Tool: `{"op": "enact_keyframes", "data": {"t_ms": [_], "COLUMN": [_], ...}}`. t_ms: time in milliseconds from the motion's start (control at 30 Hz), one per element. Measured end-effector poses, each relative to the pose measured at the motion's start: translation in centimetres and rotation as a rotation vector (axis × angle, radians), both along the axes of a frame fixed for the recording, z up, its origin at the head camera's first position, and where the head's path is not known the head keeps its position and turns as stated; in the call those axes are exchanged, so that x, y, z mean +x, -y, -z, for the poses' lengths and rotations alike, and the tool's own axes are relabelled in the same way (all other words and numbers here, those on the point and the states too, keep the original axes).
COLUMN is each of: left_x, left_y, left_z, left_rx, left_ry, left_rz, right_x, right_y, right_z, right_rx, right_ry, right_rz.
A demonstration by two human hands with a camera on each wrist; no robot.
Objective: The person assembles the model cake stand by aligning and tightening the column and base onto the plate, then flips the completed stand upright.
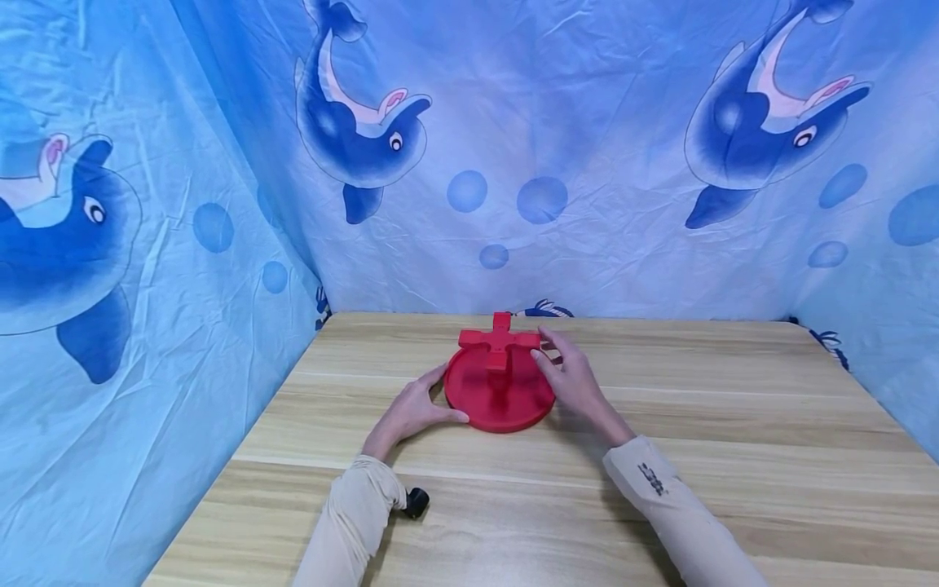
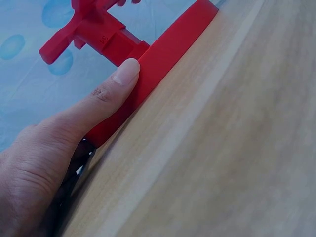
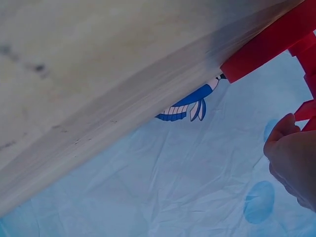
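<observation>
A red stand sits on the table, made of a round, rimmed base (image 1: 469, 391), a short upright post (image 1: 500, 380) and a four-armed cross top (image 1: 500, 340). My left hand (image 1: 412, 413) grips the base at its left side, thumb on the front rim and fingers round the back left. In the left wrist view, the thumb (image 2: 106, 94) presses the base's side wall, below a small marking on the post. My right hand (image 1: 575, 379) holds the tip of the cross's right arm between thumb and fingers. The right wrist view shows its fingers (image 3: 284, 129) against that arm.
The wood-grain table (image 1: 734, 408) reaches back to a blue dolphin-print cloth (image 1: 587, 261) that hangs behind and at both sides. A small black device (image 1: 416, 503) sticks out from the left sleeve (image 1: 359, 497).
</observation>
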State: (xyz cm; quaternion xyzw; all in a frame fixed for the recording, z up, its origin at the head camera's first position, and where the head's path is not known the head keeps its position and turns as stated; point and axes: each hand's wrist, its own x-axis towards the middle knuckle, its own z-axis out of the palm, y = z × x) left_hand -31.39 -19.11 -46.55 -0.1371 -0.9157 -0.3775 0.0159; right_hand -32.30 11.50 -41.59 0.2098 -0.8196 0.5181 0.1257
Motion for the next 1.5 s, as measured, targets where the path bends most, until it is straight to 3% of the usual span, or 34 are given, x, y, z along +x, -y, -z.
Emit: {"op": "enact_keyframes", "data": {"t_ms": [867, 1500], "left_x": [0.3, 0.2], "left_y": [-0.3, -0.4], "left_z": [0.3, 0.3], "left_rx": [-0.001, -0.019], "left_ry": [0.01, 0.012], "left_rz": [-0.012, -0.034], "right_x": [1.0, 1.6], "right_y": [0.1, 0.6], "right_z": [0.5, 0.6], "right_rx": [-0.025, -0.055], "right_ry": [-0.063, -0.011], "right_rz": [0.016, 0.044]}}
